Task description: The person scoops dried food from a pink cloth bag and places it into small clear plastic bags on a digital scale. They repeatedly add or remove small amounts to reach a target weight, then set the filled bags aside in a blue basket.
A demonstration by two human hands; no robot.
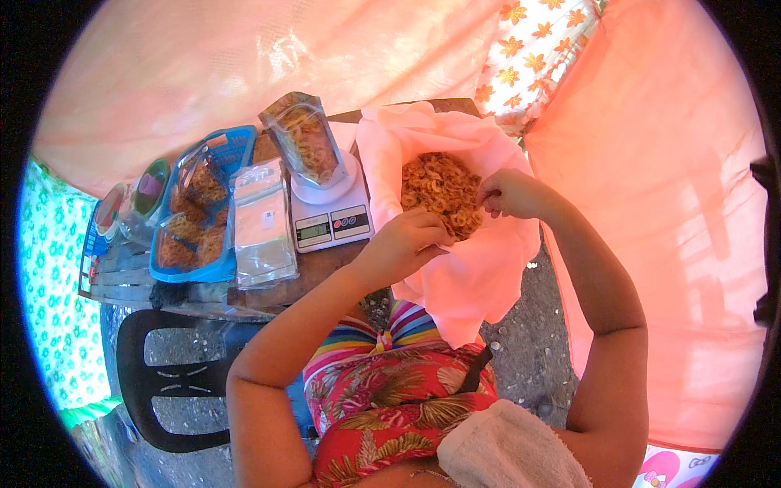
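A heap of curly, orange-brown fried snack pieces (439, 187) lies in a container lined with pink cloth (480, 281). My left hand (405, 246) is over the near-left edge of the heap, its fingers drawn together; what they hold, if anything, is hidden. At the heap's right side my right hand (514, 195) has its fingers pinched close to the pieces. I cannot make out anything between them. Left of the container, a clear-fronted pouch (305, 142) partly filled with the same snack leans on a white digital kitchen scale (332, 228).
Flat, empty-looking silver pouches (264, 228) are stacked beside the scale. A blue plastic basket (215, 271) holds several filled bags. Clear tubs with lids (146, 191) stand farther left on the wooden table (130, 276). A black plastic chair (134, 382) is at the lower left.
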